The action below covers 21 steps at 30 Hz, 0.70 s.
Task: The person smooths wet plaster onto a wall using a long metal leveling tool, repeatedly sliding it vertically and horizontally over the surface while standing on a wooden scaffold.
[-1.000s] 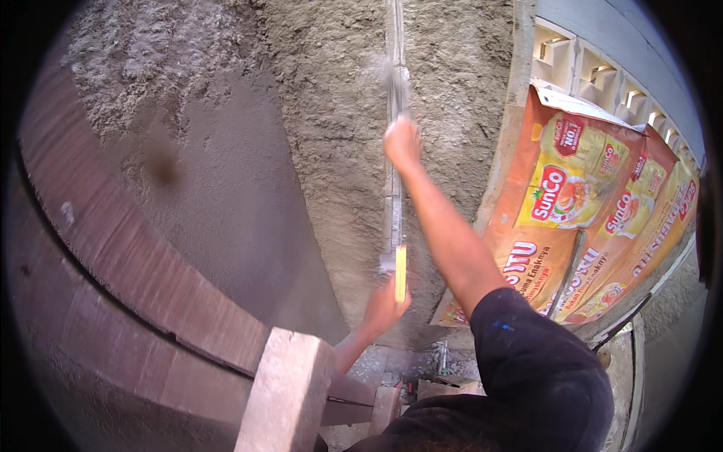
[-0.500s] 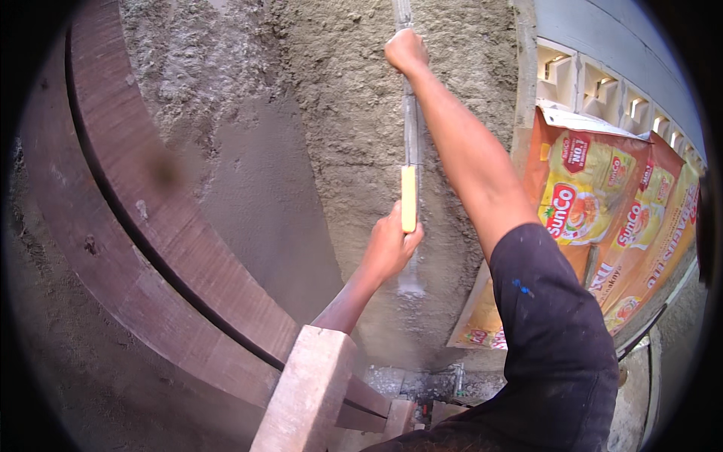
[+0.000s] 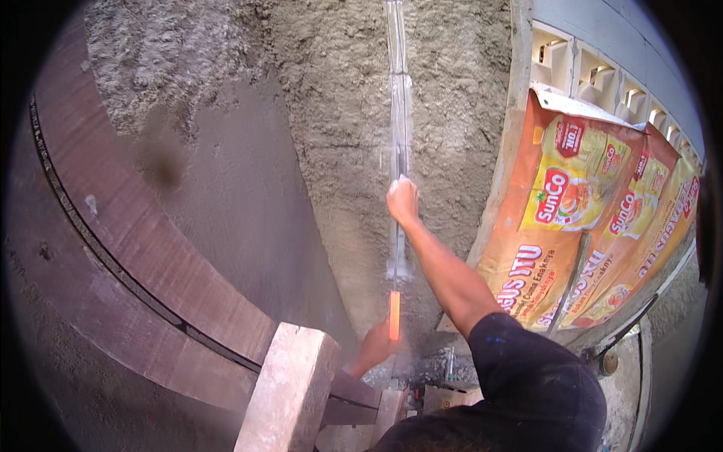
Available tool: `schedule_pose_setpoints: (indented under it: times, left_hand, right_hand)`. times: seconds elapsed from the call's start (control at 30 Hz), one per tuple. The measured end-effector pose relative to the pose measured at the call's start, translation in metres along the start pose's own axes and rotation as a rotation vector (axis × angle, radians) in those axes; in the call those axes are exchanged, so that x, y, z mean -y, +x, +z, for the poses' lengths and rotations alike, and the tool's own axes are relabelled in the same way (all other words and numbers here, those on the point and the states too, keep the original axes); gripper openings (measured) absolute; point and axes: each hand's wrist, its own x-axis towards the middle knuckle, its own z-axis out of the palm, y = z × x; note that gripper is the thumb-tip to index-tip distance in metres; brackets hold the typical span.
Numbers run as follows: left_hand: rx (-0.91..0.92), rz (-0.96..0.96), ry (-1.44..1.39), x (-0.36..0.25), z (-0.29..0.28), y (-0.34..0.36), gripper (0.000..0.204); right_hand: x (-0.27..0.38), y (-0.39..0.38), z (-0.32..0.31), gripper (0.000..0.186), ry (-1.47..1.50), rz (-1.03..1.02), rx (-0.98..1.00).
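A long, thin tool with an orange handle [image 3: 394,316] lies against the rough plastered wall [image 3: 339,173], seen edge-on, so its kind is unclear. My left hand [image 3: 379,343] is closed around the orange handle, low on the wall. My right hand [image 3: 403,200] makes a fist at the narrow upper part of the tool; what lies inside its fingers is mostly hidden. Between the hands runs the thin dark edge of the tool. Along the same line is a straight vertical groove [image 3: 399,113] with whitish edges, and pale dust marks its lower end.
Dark brown wooden beams [image 3: 173,264] line the left. A pale wooden block [image 3: 290,384] juts up beside my left forearm. Smooth grey plaster [image 3: 256,203] borders the rough surface. At right, an orange and yellow printed sheet [image 3: 572,226] hangs below pale vent blocks [image 3: 595,75].
Both hands have come down along the groove together with the tool, my right hand the farther. My right elbow has dropped, and the view has shifted slightly.
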Motion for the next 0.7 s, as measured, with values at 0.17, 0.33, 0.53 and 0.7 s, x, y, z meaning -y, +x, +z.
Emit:
schedule_pose_setpoints:
  times: [0.17, 0.33, 0.53, 0.7]
  left_hand:
    - [-0.164, 0.0, 0.044, -0.043, -0.046, 0.043, 0.038]
    - [-0.396, 0.303, 0.006, -0.139, -0.152, 0.158, 0.03]
    - [-0.337, 0.161, -0.068, -0.132, -0.127, 0.153, 0.028]
    - [-0.176, -0.036, 0.029, -0.056, -0.048, 0.069, 0.036]
  right_hand:
    - [0.086, 0.069, -0.035, 0.017, -0.021, -0.4, -0.103]
    - [0.223, 0.195, -0.121, 0.027, 0.06, -0.272, -0.184]
    - [0.182, 0.196, -0.093, 0.028, 0.033, -0.153, -0.21]
    - [0.088, 0.078, -0.034, 0.022, 0.047, -0.036, -0.12]
